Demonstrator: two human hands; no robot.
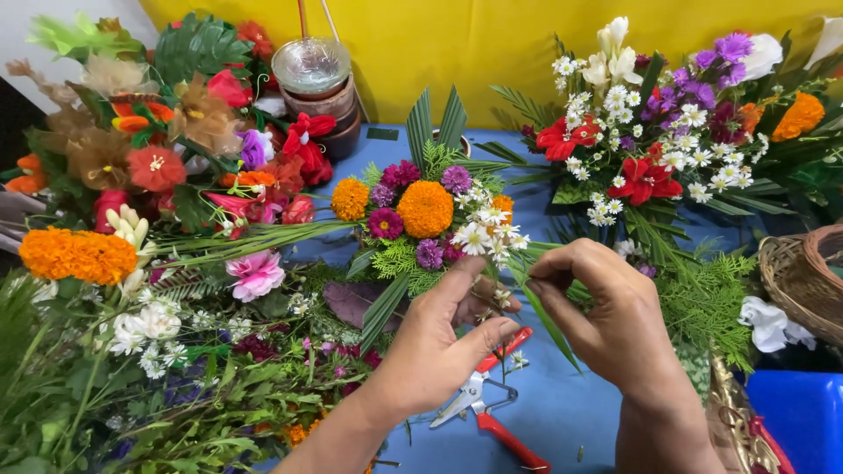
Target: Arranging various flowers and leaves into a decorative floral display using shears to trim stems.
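Two hands low in the middle, over a blue worktop (562, 412). Left hand (439, 347) curled, thumb and forefinger closed on the stems beneath a small flower arrangement (430, 215): orange marigolds, purple and magenta blooms, white daisies, fern, two pointed leaf blades upright behind. Right hand (610, 312) just beside it, fingertips pinched on a narrow green leaf strip (549, 320) slanting down between the two hands. Arrangement directly above and ahead of the left hand, touching its fingers, and up to the left of the right hand. Red-handled pruning shears (492, 404) flat on the worktop under the hands, blades open, untouched. To the left, a loose heap of cut flowers and greenery (158, 290), with orange marigolds, a pink bloom and white blossoms. Far right, a finished bouquet (667, 132) of red, white, purple and orange flowers, well apart from the hands. Wicker basket (803, 276) at the right edge, blue tub (803, 412) below it. Stacked bowls (316, 88) at the back against a yellow wall (474, 44).
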